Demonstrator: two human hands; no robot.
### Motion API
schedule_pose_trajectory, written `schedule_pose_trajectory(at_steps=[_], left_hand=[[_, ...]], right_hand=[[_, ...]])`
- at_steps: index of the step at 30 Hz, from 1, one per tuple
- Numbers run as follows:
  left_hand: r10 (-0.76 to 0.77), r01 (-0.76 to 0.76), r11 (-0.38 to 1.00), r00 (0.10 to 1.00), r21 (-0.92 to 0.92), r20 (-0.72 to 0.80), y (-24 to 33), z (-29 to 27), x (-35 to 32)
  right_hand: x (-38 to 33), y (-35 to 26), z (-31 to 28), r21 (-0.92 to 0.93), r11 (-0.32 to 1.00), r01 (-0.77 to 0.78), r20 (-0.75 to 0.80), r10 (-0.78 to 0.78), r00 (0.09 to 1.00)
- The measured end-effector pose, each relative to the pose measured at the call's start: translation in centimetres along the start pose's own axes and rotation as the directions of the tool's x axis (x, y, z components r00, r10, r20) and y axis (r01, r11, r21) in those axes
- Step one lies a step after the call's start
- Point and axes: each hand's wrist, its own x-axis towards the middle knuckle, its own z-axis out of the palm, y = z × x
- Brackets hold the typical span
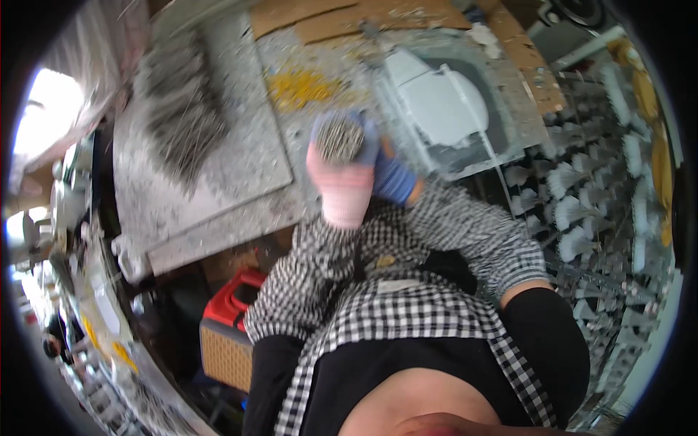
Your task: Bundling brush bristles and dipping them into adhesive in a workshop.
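Note:
Both my hands wear gloves and close around a round bundle of thin grey metal rods (340, 139), seen end-on. My left hand (340, 190), in a pink-and-white glove, grips the bundle from below. My right hand (389, 173), in a blue glove, wraps it from the right side. The bundle is held over a speckled grey workbench (240, 182), just left of a pale grey machine housing (436, 109). My checked sleeves reach up from the lower edge.
A big heap of the same grey rods (178, 109) lies at the bench's far left. Yellow dust (302, 87) and cardboard (342, 18) sit behind. Racks of white brush heads (589, 196) fill the right. A red-and-tan crate (229, 327) stands below the bench.

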Motion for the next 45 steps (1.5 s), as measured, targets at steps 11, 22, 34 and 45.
schedule_pose_trajectory(at_steps=[11,22,34,45], left_hand=[[-0.179,0.590,0.784,0.513,-0.193,0.840,9.0,-5.5,3.4],[0.144,-0.143,0.989,0.939,-0.028,0.311,-1.4,-0.5,1.2],[0.052,0.092,0.950,0.894,-0.297,0.444,1.3,-2.3,1.3],[0.104,-0.092,0.995,0.913,-0.049,0.394,-1.5,-1.4,2.5]], right_hand=[[-3.5,-1.7,-1.3,0.582,0.811,0.063,0.365,-0.329,0.871],[-2.9,3.0,3.6,0.747,0.650,-0.139,-0.059,0.273,0.960],[-2.6,0.7,2.3,0.370,0.924,-0.101,-0.119,0.155,0.981],[-2.4,5.0,3.1,-0.224,0.974,0.047,0.015,-0.045,0.999]])
